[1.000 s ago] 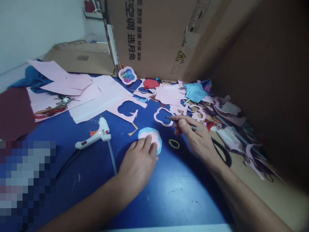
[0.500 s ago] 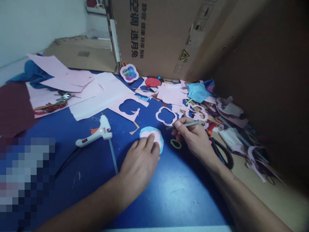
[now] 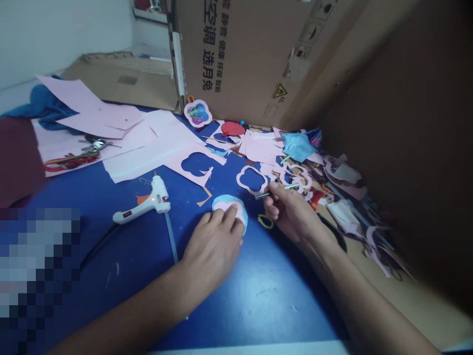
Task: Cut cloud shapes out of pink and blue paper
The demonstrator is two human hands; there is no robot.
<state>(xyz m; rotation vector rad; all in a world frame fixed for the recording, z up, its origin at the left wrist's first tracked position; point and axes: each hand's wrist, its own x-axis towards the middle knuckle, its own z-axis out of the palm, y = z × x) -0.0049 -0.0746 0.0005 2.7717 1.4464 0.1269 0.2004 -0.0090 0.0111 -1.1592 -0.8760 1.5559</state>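
My left hand (image 3: 216, 241) lies palm down with its fingers spread over a pink flower-shaped paper (image 3: 225, 202). Beneath that paper a larger light-blue piece of paper (image 3: 240, 199) shows at the edges; the fingers hide part of both. Pinched in my right hand (image 3: 290, 209) is a slim pen (image 3: 263, 195), dark at its left end and shiny further back. It is held off to the right of the two papers, apart from them. A pink flower-shaped paper ring (image 3: 242, 185) lies just behind the pen, and a small yellow-green loop (image 3: 265, 222) lies below it.
A white hot glue gun (image 3: 157, 195) with a glowing light rests on the blue table (image 3: 258, 296), left of my hands. Pink paper sheets (image 3: 144, 133) spread behind it. Paper scraps (image 3: 343, 214) crowd the right side. A cardboard box wall (image 3: 247, 64) stands behind.
My right hand has turned slightly and the pen's angle has shifted a little. My left hand stays on the papers. The whole view has moved slightly.
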